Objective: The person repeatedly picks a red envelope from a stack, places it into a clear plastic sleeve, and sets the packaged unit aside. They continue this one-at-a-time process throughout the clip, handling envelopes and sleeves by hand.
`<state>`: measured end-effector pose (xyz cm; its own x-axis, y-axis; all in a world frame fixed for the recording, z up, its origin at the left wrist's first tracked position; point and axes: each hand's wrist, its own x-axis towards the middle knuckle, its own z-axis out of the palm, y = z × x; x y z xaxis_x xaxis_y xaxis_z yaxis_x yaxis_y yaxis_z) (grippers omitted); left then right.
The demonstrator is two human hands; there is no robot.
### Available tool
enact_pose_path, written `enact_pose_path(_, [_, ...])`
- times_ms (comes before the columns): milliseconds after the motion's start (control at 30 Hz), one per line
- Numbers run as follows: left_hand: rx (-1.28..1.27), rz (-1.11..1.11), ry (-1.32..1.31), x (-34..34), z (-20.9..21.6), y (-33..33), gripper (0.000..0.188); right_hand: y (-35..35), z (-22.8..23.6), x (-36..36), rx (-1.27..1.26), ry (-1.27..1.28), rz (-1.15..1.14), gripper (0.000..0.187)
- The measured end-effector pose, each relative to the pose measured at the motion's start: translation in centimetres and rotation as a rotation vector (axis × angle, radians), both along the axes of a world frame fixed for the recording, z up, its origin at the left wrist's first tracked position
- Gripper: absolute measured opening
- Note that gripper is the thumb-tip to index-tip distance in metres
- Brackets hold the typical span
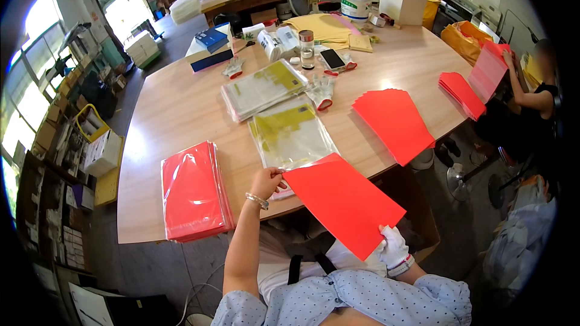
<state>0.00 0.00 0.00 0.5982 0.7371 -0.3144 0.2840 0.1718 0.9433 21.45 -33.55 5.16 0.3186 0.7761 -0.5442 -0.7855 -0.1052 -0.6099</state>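
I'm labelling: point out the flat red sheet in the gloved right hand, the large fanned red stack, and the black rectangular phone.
Flat red sheet (344, 204), head view: broad face.
Large fanned red stack (396, 124), head view: top surface.
Black rectangular phone (331, 58), head view: screen.

The red sheet (341, 205) hides part of the clear sleeves (296, 139) right of the left hand (267, 183); beyond the right hand (396, 251), the tabletop (181, 102) partly hides a brown box (426, 226), and a co-worker's head (545, 59) is blurred
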Motion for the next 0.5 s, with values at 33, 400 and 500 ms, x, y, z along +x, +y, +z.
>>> enact_pose_path(33, [0.068,0.023,0.02,0.2,-0.3,-0.7,0.054,-0.1,0.0,-0.1,-0.014,-0.061,0.002,0.004])
enact_pose_path(400, [1.322,0.73,0.328,4.3,-2.1,-5.3,0.069,1.9,-2.0,-1.0,-0.053,0.202,-0.08,0.008])
enact_pose_path(500, [0.84,0.542,0.239,4.4,-3.0,-4.6,0.056,1.9,-2.8,-1.0,-0.008,0.229,-0.041,0.009])
